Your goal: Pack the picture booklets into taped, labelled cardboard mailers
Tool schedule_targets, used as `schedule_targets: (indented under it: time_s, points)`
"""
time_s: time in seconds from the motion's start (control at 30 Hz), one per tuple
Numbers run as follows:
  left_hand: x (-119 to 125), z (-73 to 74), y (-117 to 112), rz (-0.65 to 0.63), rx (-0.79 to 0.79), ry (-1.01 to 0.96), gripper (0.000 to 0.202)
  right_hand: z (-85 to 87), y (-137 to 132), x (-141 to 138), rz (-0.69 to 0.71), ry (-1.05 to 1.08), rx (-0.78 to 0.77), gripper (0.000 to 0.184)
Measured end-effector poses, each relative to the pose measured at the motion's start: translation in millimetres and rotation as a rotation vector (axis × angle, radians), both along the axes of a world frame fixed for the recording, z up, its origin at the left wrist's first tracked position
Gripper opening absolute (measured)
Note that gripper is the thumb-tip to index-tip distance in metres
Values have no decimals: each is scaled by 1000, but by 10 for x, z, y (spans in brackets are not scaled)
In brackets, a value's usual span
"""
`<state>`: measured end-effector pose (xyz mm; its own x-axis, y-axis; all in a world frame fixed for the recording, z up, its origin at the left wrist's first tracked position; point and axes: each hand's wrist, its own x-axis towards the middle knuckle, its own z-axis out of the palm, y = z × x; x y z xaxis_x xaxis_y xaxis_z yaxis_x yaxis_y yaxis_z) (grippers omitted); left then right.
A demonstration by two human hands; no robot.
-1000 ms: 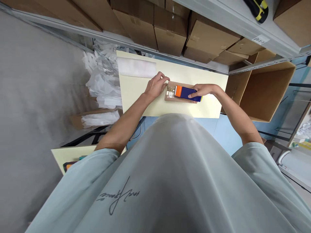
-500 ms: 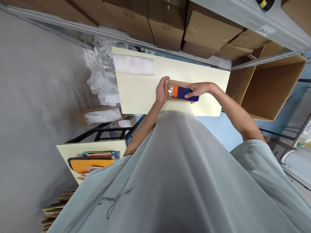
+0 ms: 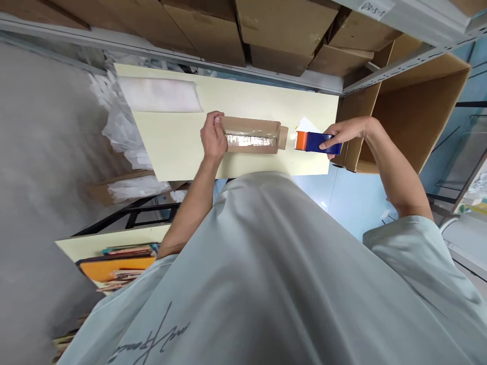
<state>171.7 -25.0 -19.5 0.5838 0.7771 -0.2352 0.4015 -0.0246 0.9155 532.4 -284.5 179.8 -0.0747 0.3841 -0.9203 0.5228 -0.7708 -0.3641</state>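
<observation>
At the left end of a long brown cardboard box (image 3: 251,126), my left hand (image 3: 213,137) is closed around the edge. A shiny strip of clear tape runs along the box's upper face, and a short flap sticks out at its right end. To the right and apart from that flap, my right hand (image 3: 338,138) grips a dark blue and orange box-shaped item (image 3: 314,142), thumb on top. Its exact kind is unclear. A white piece (image 3: 306,125) shows just behind the orange end; whether it is attached I cannot tell.
A pale yellow tabletop (image 3: 182,147) lies under the hands, with a white sheet (image 3: 162,95) at its back left. Cardboard boxes (image 3: 281,25) fill the shelf above. A large open carton (image 3: 414,111) stands right. White plastic bags (image 3: 117,132) hang at the left.
The blue and orange item has moved right, off the cardboard box, in my right hand. My left hand and the box now sit further left in view, and the taped face shows.
</observation>
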Motion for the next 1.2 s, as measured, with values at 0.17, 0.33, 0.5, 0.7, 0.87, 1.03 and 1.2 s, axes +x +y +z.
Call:
schedule_targets:
  time_s: [0.17, 0.33, 0.5, 0.7, 0.87, 1.03, 1.2]
  points:
    - [10, 24, -2, -3, 17, 30, 66, -540, -5, -31, -23, 67, -40, 57]
    - [23, 52, -12, -1, 60, 57, 68, -807, 169, -439, -12, -46, -15, 44]
    - [51, 91, -12, 8, 68, 58, 63, -722, 362, -1016, 2, -332, -44, 16]
    - [15, 79, -9, -5, 106, 63, 60, -535, 253, -1255, -84, -641, -3, 32]
    - [234, 573, -14, 87, 248, 10, 63, 186, 258, -1145, -211, -790, 246, 55]
    - [918, 1610, 93, -155, 516, -412, 57, 770, 1068, -788, -163, -841, 769, 54]
    - [1626, 2259, 625, -175, 558, -526, 59, 1050, 2480, -318, 21, -925, 1031, 52]
